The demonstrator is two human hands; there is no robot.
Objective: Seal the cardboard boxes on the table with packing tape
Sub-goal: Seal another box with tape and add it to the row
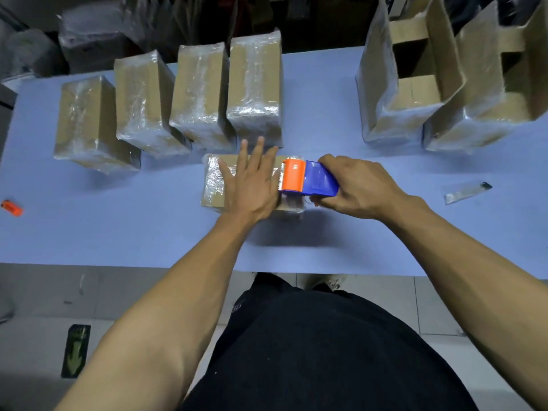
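Observation:
A small cardboard box (214,179) lies on the blue table (148,232) in front of me, its top shiny with clear tape. My left hand (252,180) presses flat on the box top, fingers straight and spread. My right hand (360,186) grips an orange and blue tape dispenser (308,177), whose orange cutter end sits on the box's right edge. Several taped boxes (201,96) stand in a row behind it. Two open boxes (415,84) stand at the back right.
A utility knife (467,192) lies on the table to the right. A small orange object (12,208) lies near the left edge. Wrapped bundles (92,34) are stacked beyond the table. The table's near edge runs just in front of my body.

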